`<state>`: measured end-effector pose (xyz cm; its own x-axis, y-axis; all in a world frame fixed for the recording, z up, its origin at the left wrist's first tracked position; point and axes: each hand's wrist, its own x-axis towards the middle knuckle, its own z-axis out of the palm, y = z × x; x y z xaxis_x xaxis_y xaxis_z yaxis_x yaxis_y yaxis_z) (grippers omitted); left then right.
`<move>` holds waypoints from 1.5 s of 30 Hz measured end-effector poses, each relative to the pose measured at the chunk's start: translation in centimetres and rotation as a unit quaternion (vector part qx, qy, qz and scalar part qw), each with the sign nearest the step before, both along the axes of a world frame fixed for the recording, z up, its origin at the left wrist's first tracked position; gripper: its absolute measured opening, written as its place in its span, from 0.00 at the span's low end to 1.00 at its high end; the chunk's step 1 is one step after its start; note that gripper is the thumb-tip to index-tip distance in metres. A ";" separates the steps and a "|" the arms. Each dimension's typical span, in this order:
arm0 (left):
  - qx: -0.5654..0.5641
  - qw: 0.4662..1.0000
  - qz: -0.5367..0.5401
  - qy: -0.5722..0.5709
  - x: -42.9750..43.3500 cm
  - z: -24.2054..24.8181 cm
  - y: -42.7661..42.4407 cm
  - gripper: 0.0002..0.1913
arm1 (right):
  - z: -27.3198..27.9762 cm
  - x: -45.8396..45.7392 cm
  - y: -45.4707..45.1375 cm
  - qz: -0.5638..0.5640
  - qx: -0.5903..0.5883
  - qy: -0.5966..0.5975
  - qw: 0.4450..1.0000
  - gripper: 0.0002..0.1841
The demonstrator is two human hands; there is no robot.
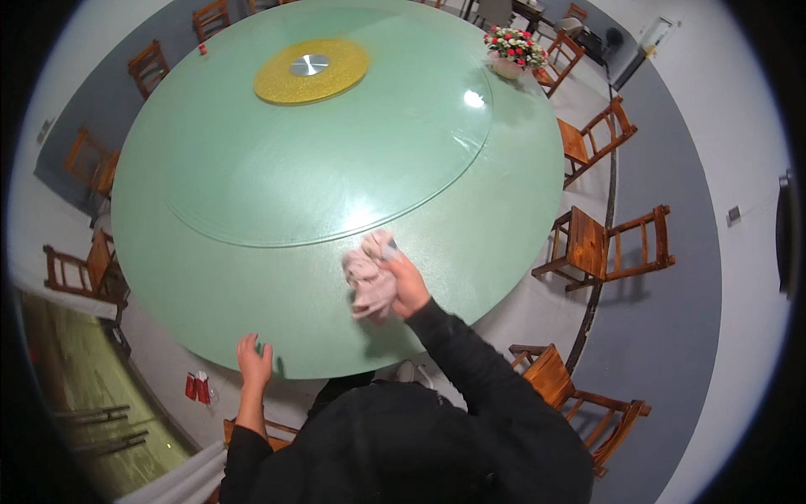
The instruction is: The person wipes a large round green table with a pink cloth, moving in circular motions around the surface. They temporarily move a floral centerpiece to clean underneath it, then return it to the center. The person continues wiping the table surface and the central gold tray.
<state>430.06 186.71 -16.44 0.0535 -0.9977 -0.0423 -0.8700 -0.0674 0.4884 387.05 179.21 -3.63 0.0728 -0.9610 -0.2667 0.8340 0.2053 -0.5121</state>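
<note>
My right hand point(408, 283) grips a crumpled pinkish cloth point(371, 286) above the near part of a large round table with a green top point(208, 302). Something small and grey-blue shows between the cloth and my fingers; what it is, I cannot tell. Fingers apart and nothing in it, my left hand point(254, 362) is at the table's near edge, left of the cloth. A round glass turntable point(315, 170) lies on the tabletop beyond the cloth. Near its far side is a yellow disc point(271, 88) with a silver metal centre point(309, 65).
A pot of red and white flowers point(515, 50) stands near the table's right far edge. A small red object point(202, 49) sits at the far left rim. Wooden chairs point(585, 242) surround the table. Red packets point(196, 387) lie below its near left edge.
</note>
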 end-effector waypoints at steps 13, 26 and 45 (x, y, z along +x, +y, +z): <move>0.041 0.987 0.157 -0.006 -12.5 -5.2 -14.8 0.44 | -5.4 -3.1 -18.5 0.006 -0.275 0.892 0.358 0.38; 0.030 0.981 0.154 -0.116 -13.2 -6.5 -13.0 0.47 | -19.9 -20.4 -39.9 0.012 -0.192 0.907 0.374 0.32; 0.024 0.982 0.112 -0.148 -13.0 -5.6 -12.4 0.47 | -20.5 19.9 -68.4 0.068 -0.435 0.794 0.419 0.59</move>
<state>417.05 174.31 -22.02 0.2887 -0.9566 -0.0388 -0.9341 -0.2904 0.2077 406.96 110.77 -24.09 0.5370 -0.7609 0.3643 -0.6898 -0.6446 -0.3296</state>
